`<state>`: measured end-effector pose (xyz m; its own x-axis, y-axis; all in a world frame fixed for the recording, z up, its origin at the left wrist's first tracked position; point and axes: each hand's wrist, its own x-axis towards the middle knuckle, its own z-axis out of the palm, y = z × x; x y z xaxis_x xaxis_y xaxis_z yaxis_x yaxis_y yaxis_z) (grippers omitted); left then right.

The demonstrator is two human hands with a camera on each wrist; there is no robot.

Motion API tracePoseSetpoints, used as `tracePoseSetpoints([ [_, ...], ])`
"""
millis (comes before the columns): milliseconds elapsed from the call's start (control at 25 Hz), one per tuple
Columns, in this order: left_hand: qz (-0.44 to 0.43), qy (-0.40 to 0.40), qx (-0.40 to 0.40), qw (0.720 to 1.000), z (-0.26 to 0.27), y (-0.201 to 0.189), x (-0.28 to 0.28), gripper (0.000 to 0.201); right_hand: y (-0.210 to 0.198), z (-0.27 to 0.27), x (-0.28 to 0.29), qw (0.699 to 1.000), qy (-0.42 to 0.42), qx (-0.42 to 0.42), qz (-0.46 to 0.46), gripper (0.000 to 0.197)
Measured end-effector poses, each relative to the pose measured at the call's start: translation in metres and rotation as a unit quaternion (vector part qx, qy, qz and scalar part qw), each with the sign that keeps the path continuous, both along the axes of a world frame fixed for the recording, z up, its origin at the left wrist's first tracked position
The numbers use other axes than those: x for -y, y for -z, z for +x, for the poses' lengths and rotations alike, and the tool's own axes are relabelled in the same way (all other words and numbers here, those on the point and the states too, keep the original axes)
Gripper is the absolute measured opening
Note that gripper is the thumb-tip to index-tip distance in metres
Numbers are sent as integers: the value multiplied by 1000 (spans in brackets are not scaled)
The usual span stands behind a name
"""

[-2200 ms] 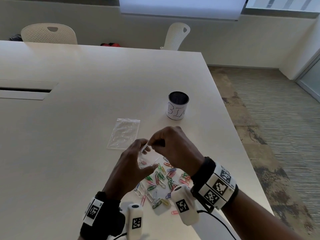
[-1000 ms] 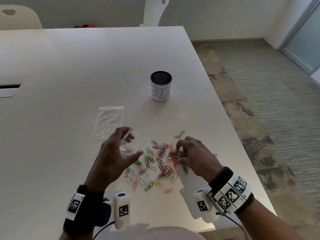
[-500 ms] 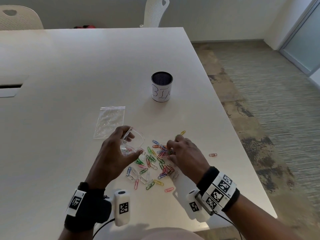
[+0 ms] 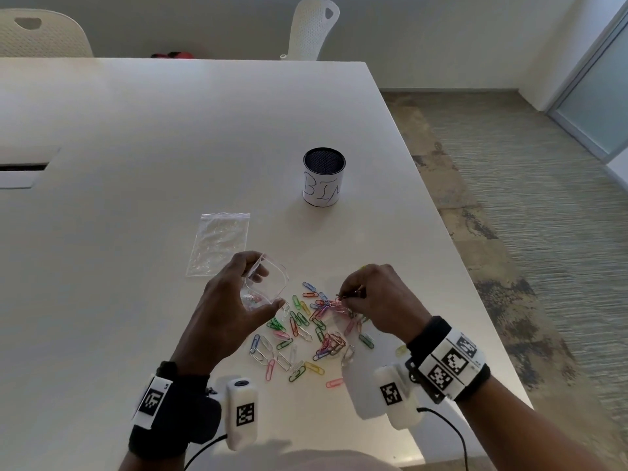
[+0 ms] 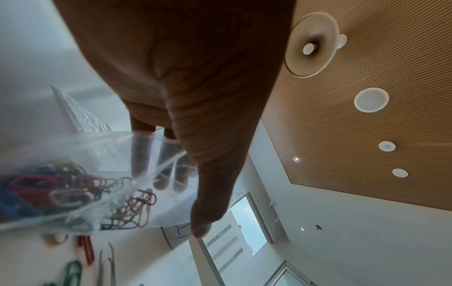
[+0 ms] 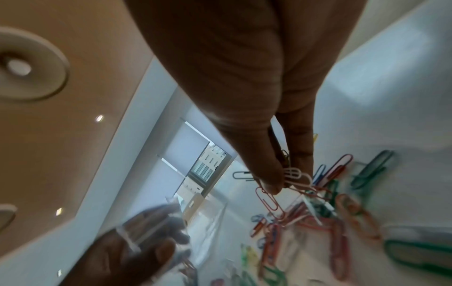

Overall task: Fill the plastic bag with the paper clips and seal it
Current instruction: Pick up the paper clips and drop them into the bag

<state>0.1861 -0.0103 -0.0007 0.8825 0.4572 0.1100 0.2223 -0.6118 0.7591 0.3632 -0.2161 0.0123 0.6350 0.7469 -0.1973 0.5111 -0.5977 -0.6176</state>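
— Presently, what does the left hand (image 4: 227, 309) hold?

— A clear plastic bag (image 4: 266, 283), lower centre of the head view, raised off the surface (image 4: 136, 137). Its fingers (image 5: 143, 154) and thumb are curled round the bag's mouth, keeping it spread. The left wrist view shows several coloured clips already inside.

— And the right hand (image 4: 380, 299)?

— Right of centre, over the heap. Its fingers (image 6: 302, 147) and thumb are closed on a small bunch of paper clips (image 6: 292, 175), lifted just above the rest.

— The remaining clips?

— A loose pile of paper clips (image 4: 306, 334) lies on the surface between and below both hands, a few strays toward the lower edge.

— Anything else noted?

— A second flat bag (image 4: 219, 243) lies left of centre, just beyond the left hand. A cup marked "BIN" (image 4: 323, 176) stands upright at centre, well apart from the pile.
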Motion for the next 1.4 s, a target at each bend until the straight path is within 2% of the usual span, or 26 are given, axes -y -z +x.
tracePoseSetpoints([
  [200, 7, 3, 1, 1000, 3, 2, 2, 65, -16, 8, -2, 982, 57, -158, 89, 9],
  [440, 10, 3, -3, 1000, 4, 5, 3, 68, -44, 0, -31, 965, 6, -206, 160, 13],
  [560, 9, 10, -5, 1000, 5, 5, 2, 66, -54, -13, -54, 968, -34, -162, 189, 11],
  [760, -4, -4, -4, 1000, 5, 1, 5, 65, -50, -33, -85, 980, -117, -2, 163, 11],
  [960, -11, -12, 0, 1000, 5, 0, 5, 61, -53, -35, -87, 977, -146, 3, 153, 10],
  [1160, -4, -13, 11, 1000, 0, 0, 4, 61, -58, -13, -72, 981, -93, 36, 168, 13],
  [1400, -12, -21, 22, 999, -3, -2, -3, 62, -18, 49, -29, 996, 11, 82, 41, 17],
])
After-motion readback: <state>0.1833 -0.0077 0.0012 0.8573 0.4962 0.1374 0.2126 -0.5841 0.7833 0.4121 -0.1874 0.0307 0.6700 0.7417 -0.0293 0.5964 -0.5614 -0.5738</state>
